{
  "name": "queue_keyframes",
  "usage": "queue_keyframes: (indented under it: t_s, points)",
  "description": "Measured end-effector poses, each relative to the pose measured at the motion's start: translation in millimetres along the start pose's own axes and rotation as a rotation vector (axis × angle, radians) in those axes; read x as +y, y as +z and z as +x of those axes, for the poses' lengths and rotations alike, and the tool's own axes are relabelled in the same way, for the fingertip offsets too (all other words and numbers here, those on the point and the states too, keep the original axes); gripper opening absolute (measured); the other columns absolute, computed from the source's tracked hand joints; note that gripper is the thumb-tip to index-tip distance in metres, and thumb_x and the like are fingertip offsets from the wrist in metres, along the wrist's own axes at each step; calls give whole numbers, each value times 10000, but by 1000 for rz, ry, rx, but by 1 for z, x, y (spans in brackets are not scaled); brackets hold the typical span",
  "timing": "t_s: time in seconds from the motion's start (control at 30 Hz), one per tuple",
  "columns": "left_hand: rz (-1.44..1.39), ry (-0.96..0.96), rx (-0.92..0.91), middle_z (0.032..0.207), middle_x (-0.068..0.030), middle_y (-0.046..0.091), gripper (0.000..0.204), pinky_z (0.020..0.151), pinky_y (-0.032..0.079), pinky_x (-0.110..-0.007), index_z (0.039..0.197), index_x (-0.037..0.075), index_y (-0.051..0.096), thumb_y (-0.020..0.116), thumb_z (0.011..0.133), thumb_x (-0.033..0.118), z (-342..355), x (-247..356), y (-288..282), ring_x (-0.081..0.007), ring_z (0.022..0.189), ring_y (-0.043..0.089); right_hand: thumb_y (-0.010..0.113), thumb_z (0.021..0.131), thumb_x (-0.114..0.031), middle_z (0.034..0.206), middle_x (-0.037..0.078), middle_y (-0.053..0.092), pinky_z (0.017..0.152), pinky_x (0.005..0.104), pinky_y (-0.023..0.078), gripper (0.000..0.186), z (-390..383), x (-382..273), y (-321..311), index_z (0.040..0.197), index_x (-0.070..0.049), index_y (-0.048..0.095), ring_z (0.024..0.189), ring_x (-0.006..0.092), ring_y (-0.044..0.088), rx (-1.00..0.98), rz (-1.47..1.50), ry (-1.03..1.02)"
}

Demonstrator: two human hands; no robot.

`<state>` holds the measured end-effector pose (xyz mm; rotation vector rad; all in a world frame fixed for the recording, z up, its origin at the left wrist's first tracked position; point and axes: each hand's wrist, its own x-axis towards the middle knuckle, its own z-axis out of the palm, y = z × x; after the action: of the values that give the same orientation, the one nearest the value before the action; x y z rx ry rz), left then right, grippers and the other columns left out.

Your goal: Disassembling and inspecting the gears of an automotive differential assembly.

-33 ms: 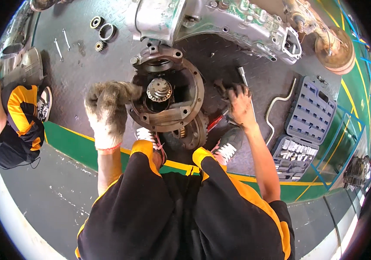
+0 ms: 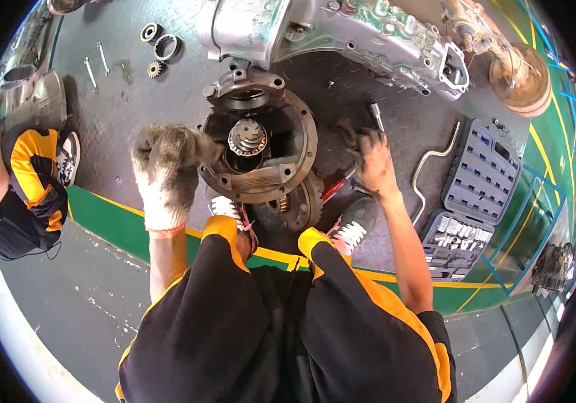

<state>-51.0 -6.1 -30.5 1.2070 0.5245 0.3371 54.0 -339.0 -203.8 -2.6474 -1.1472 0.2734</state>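
A round metal differential housing (image 2: 305, 144) stands upright on the floor between my feet, with a pinion gear (image 2: 248, 139) showing in its middle. My left hand (image 2: 167, 158), in a soiled knit glove, is closed at the housing's left rim. Its fingertips reach over the edge, partly hidden. To the right of the housing, my bare, grease-stained right hand (image 2: 372, 158) is above the floor with its fingers apart, their tips blurred. Beside it a socket bar (image 2: 377, 115) lies on the floor, partly covered by the hand. Below the housing rests a large ring gear (image 2: 311, 201).
A big silver gearbox casing (image 2: 362, 50) lies beyond the housing. On the right are a bent rod (image 2: 429, 158), an open socket case (image 2: 483, 174) and a rusty axle part (image 2: 520, 80). Bearings (image 2: 167, 47) and wrenches (image 2: 91, 74) lie far left; another person (image 2: 32, 174) crouches nearby.
My right hand has shifted slightly and its fingers are more smeared. My left hand stays at the housing rim, having barely moved.
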Motion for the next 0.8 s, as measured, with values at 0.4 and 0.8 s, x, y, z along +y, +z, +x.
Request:
queue_keyframes:
  t_s: [0.4, 0.8]
  points:
    - [36, -60, 44, 768, 8, 491, 250, 459, 319, -241, 1072, 138, 525, 718, 939, 225, -17, -8, 10, -97, 580, 428, 566, 1001, -480, 1128, 215, 679, 686, 323, 551, 630, 37, -97, -156, 1318, 64, 564, 803, 223, 676, -310, 1940, 208]
    - [275, -611, -184, 948, -52, 693, 342, 742, 515, -282, 1161, -35, 640, 735, 902, 167, -29, 40, 35, -89, 846, 598, 702, 912, -125, 939, 181, 608, 758, 403, 519, 289, 53, -180, -154, 1089, 34, 538, 889, 309, 634, -19, 1161, -48]
